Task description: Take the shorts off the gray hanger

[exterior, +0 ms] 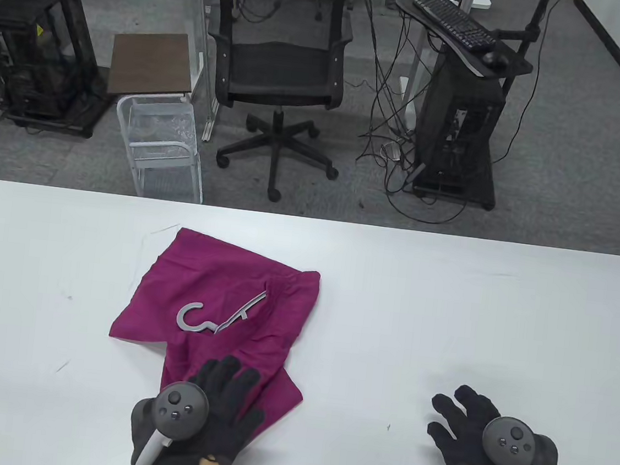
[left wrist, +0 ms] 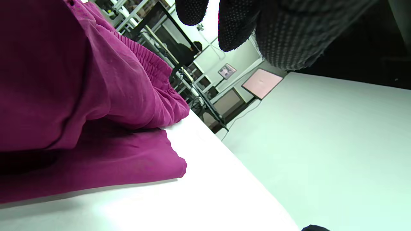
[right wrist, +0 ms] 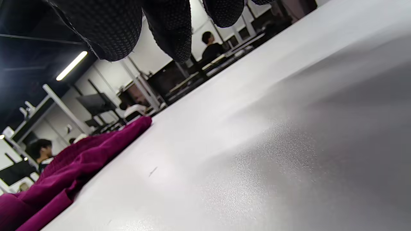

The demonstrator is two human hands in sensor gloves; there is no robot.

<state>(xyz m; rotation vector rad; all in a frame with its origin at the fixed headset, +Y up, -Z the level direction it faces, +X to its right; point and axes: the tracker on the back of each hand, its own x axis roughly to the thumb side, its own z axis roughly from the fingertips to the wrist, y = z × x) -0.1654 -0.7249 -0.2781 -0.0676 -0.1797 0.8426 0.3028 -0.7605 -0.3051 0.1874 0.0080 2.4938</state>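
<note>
Broadly, the wide white rectangular table (exterior: 445, 313) fills the lower half of the table view, and on its left-centre part lie the magenta fabric shorts (exterior: 214, 300), crumpled and partly folded, with their gathered elastic waistband toward the right end of the heap. On top of the shorts rests the gray plastic hanger (exterior: 218, 314), its open hook curling toward the left of the frame and its bar slipping under a fold of cloth, so the shorts are still on it. At the bottom left-centre of the frame the left hand in a black sensor glove (exterior: 226, 401) lies flat with fingers spread on the near leg of the shorts, gripping nothing. At the bottom right the right hand in a matching black glove (exterior: 461, 431) rests on bare table with fingers apart and empty, well apart from the shorts.
</note>
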